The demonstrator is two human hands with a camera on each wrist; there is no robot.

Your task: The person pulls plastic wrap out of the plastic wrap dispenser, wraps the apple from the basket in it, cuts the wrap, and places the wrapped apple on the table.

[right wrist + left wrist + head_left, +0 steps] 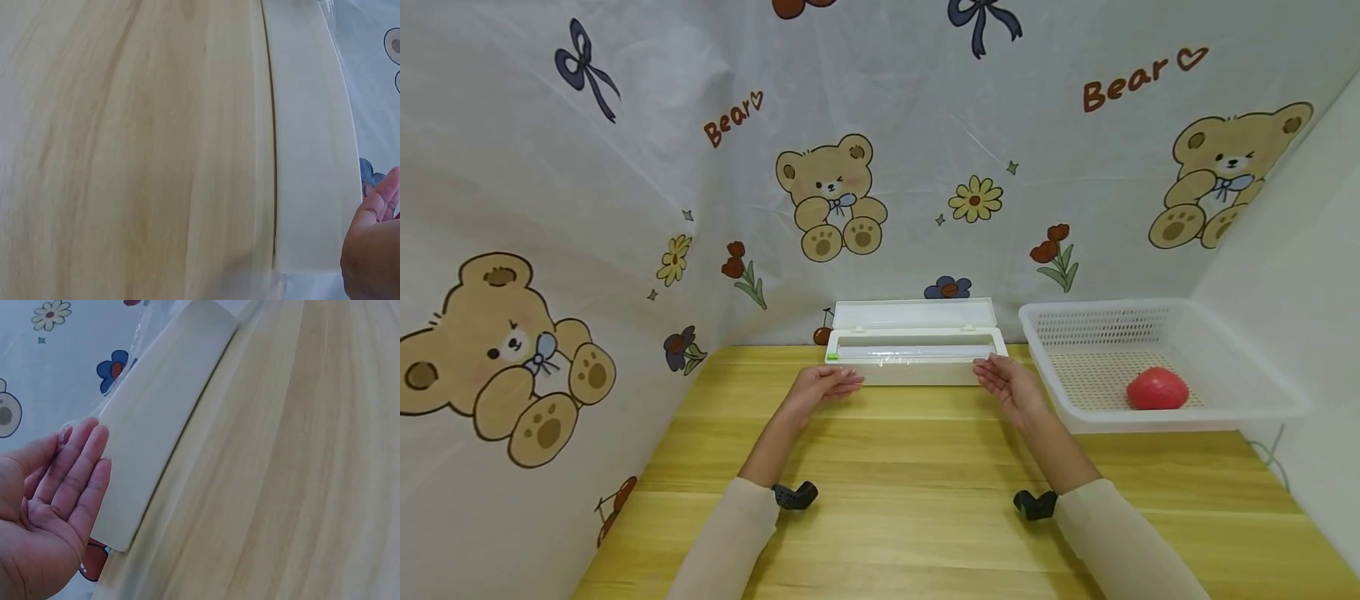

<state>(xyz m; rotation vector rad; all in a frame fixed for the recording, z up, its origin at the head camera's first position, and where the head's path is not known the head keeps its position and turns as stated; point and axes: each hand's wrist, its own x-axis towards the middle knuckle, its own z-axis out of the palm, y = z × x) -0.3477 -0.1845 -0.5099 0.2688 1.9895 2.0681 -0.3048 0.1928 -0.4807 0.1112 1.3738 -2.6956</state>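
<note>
A long white cling film dispenser (pixel 917 372) stands at the back of the table with its lid (pixel 914 314) raised. Clear cling film (pixel 895 354) shows shiny across its opening. My left hand (pixel 820 387) is at the box's front left corner; in the left wrist view, its thumb and index finger pinch the film's edge, with the other fingers extended. At the front right corner is my right hand (pixel 1011 387), thumb and fingertips brought together at the film's edge. The right wrist view shows this hand (pixel 375 237) only in part, beside the box's end.
To the right stands a white perforated basket (pixel 1180 421) holding a red, rounded item (pixel 1157 389). A bear-print cloth (pixel 917 167) hangs behind and left of the wooden table (pixel 910 500). A white wall (pixel 1315 292) rises on the right.
</note>
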